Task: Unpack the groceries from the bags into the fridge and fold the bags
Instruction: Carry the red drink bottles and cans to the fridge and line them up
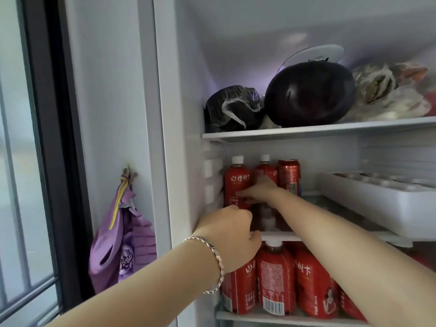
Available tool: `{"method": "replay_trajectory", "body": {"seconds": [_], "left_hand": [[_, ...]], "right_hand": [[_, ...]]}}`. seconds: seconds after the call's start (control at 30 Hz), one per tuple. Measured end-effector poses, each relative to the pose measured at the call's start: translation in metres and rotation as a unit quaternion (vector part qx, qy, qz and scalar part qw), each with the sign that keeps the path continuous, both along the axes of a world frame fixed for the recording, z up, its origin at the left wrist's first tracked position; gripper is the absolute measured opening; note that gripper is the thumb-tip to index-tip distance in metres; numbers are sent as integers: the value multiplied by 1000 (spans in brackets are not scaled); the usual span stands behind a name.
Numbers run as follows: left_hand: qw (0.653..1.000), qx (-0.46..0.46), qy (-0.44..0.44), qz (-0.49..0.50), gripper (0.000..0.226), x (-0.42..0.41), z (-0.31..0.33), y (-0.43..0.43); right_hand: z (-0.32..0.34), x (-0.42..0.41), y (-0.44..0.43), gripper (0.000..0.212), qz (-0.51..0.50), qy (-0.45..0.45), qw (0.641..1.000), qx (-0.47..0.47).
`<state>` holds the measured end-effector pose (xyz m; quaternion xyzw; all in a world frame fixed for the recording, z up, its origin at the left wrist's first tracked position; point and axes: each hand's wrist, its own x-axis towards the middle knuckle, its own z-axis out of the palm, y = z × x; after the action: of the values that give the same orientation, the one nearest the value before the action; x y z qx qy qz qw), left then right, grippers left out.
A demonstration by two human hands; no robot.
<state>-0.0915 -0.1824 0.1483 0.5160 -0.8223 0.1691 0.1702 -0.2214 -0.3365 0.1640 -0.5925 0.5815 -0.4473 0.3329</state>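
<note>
Gripping red bottle (pixel 236 179), right hand (pixel 259 191).

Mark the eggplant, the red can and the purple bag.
eggplant (pixel 309 93), head view, middle of its glossy skin.
red can (pixel 289 177), head view, middle of its side.
purple bag (pixel 113 241), head view, front of the hanging cloth.
</note>
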Motion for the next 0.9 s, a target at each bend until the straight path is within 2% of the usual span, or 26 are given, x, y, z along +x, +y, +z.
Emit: {"method": "replay_trajectory", "body": {"seconds": [0.13,0.23,0.3,0.4,0.47,0.57,0.73,0.9], "left_hand": [[1000,2,-7,4,22,2,2,-2],[999,5,-13,34,22,0,3,6],[998,23,-5,59,22,-2,3,14],[993,63,44,84,19,-8,-5,32],[988,88,82,101,17,-11,-14,51],[974,123,87,170,23,-7,-29,82],[922,220,14,318,35,15,-58,154],[837,250,69,482,30,66,-106,272]], "right_hand": [[0,-7,6,30,0,45,999,-13],[6,-10,24,27,10,92,995,-32],[8,-10,42,25,14,172,983,-66],[10,-11,74,23,64,319,936,-131],[8,-8,96,20,107,378,906,-156],[5,5,139,21,150,444,858,-210],[-19,40,227,9,304,430,793,-307],[-66,93,322,9,477,425,696,-326]]}}
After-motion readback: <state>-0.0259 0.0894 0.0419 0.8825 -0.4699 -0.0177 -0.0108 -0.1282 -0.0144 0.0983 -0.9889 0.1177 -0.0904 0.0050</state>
